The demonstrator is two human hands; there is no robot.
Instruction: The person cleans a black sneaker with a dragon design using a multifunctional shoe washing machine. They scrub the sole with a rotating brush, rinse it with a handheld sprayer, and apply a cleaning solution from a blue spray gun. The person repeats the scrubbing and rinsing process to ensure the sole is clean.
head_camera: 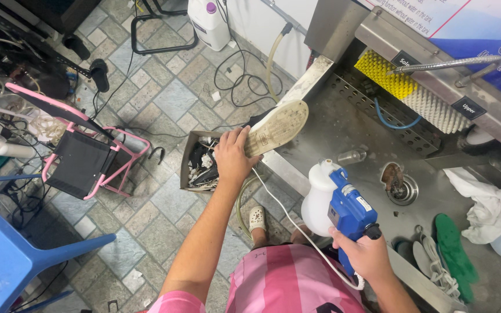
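Note:
My left hand [234, 155] grips a shoe [276, 126] by its heel end, with the dirty pale sole turned up, over the left rim of a steel sink [349, 124]. In my right hand [367, 253] I hold a blue and white handheld sprayer [337, 200] by its handle, its white tank pointing up and left towards the shoe. A white cord [297, 223] runs from the sprayer down across my pink striped shirt.
A cardboard box [195, 165] of dark items sits on the tiled floor below the shoe. The sink holds a drain [401, 185], a white cloth [482, 203], green insoles [453, 252] and a yellow and white brush roller [413, 93]. A pink folding chair [85, 153] and blue stool [7, 243] stand to the left.

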